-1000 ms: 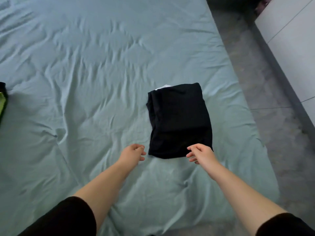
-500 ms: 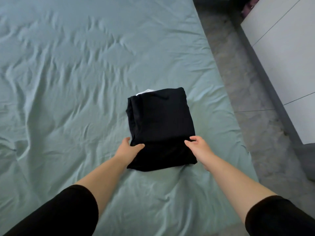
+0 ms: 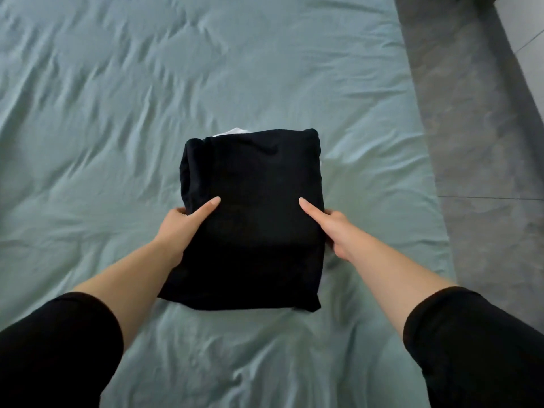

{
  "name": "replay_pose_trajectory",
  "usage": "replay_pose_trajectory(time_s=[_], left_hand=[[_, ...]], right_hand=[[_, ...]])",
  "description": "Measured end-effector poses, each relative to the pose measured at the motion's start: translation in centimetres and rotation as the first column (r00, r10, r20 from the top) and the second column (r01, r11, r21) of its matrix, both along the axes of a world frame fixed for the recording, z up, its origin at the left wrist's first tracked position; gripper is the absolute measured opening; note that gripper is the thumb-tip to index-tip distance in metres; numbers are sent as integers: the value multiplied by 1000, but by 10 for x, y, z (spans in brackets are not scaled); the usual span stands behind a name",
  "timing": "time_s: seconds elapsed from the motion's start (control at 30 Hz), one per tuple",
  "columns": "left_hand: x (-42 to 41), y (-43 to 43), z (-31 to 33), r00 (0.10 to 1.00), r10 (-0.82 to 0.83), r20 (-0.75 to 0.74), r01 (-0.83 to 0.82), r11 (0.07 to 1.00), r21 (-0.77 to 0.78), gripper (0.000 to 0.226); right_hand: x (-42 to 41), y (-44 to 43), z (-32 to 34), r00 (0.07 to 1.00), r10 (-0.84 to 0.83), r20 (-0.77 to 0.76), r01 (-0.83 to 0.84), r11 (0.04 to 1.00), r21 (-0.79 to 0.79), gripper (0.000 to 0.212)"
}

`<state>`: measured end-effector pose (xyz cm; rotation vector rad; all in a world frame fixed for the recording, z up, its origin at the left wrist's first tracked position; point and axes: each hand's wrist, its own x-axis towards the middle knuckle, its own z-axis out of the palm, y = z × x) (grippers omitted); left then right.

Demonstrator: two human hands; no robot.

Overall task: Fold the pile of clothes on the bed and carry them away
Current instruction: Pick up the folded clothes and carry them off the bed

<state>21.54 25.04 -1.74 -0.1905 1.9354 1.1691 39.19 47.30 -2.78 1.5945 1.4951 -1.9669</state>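
Note:
A folded stack of black clothes (image 3: 253,207) is held above the teal bed sheet (image 3: 103,128), casting a shadow under its near edge. A sliver of white fabric (image 3: 234,131) peeks out at its far edge. My left hand (image 3: 184,223) grips the stack's left side, thumb lying on top and fingers hidden beneath. My right hand (image 3: 332,228) grips the right side the same way, thumb on top and fingers tucked under.
The bed's right edge (image 3: 426,178) runs diagonally, with grey tiled floor (image 3: 477,142) beyond it. A pale cabinet (image 3: 530,39) stands at the far right.
Both hands went from the stack's near corners to its sides and slid under it. The stack has come closer to me and lifted off the sheet.

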Motion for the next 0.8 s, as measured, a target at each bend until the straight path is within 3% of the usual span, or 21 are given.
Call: replay_pose_trajectory(time_s=[0.2,0.33,0.57,0.77,0.8], left_hand=[[2,26,-1,989,-52,138,34,992,125,55],[18,36,4,950,-46,308,10,993,116,58],[59,-7,27,932,-55,358,10,992,126,61],[95,-37,100,890,-201,409,105,964,245,64],[102,-41,135,887,-252,386,150,949,275,64]], right_hand=[[-18,4,-6,993,43,-107,-62,981,-183,82],[-21,-11,-1,991,9,-131,-39,973,-228,76],[43,-62,27,987,-154,-48,137,958,-253,92],[127,-104,106,946,-308,-98,256,899,-357,59],[143,-117,141,927,-355,-123,292,886,-361,54]])
